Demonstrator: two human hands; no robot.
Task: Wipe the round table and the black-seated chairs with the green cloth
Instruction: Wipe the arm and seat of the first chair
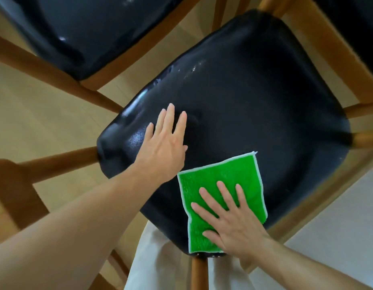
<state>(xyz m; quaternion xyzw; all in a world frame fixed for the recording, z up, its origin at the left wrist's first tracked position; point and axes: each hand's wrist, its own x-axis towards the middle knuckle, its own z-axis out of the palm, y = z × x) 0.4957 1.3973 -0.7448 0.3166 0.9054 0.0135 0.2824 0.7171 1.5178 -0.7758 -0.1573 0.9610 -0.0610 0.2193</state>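
Currently right hand (pixel 235 225) lies flat, fingers spread, pressing the green cloth (pixel 221 197) onto the near corner of the black chair seat (pixel 254 105). Left hand (pixel 164 143) also flat, fingers nearly together, bracing the seat's left side. Judging by this, chair wiping is mid-step; round table not in view, status unknown. Cloth: fuzzy, white-edged square. Seat: glossy, padded, rounded corners, wooden frame (pixel 328 49). A second black seat (pixel 76 32) sits beyond.

Right hand (pixel 233 222) presses green cloth (pixel 221 185)
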